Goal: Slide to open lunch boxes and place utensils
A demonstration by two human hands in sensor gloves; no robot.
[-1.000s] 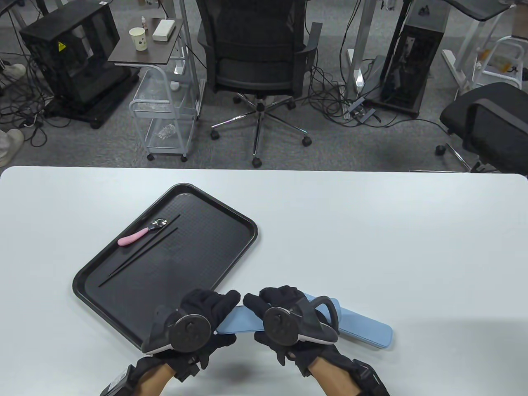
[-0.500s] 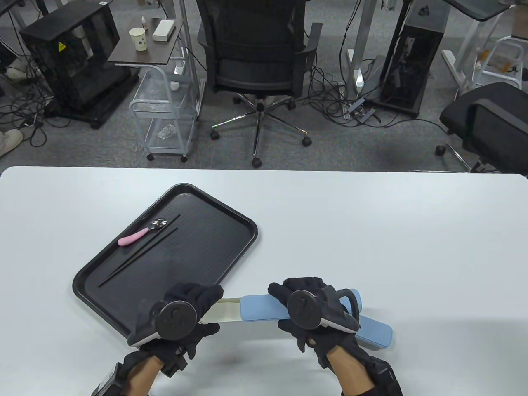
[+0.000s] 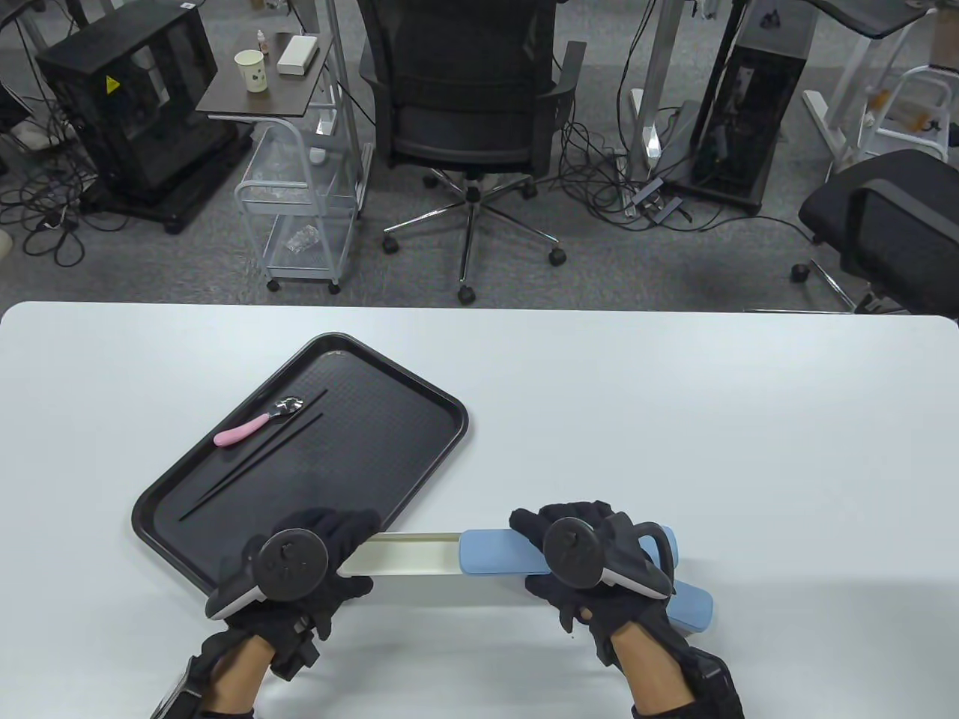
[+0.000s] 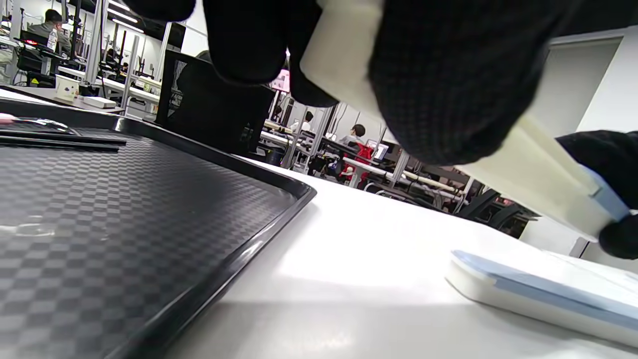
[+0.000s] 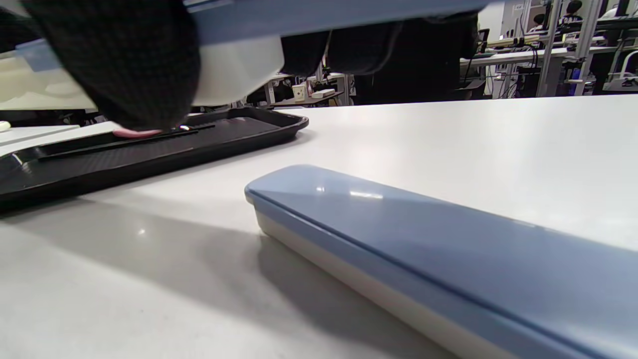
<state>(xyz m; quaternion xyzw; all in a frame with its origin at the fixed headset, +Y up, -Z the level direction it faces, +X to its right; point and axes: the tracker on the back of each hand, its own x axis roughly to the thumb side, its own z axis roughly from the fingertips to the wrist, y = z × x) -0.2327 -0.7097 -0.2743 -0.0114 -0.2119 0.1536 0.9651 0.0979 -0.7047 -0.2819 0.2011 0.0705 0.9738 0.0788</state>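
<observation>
**Utensil Box Found Partly Slid Open, Held in Both Hands**

Evidently, one slim utensil box was held above the white worktop [image 3: 674, 419] at the near edge, between the two gloved hands. The left hand [image 3: 315, 558] gripped the cream inner tray [image 3: 401, 556] at its left end, fingers and thumb curled round it; the left wrist view confirmed the cream body clamped under the thumb. The right hand [image 3: 592, 554] gripped the blue sliding lid [image 3: 494, 553], fingers wrapped over its far side. The lid stood drawn to the right, leaving the left stretch of the cream tray exposed. No contents could be made out in the exposed part.

A second box [image 3: 693, 608], blue-lidded and fully closed, lay flat on the worktop beneath and behind the right hand, angled toward the right; the right wrist view showed its lid seated on its cream base.

To the left, a black serving tray [image 3: 389, 479] lay at a slant on the worktop. On it were a pink-handled spoon [image 3: 251, 428] and a pair of black chopsticks [image 3: 255, 460], just beside each other in the far-left part.
</observation>
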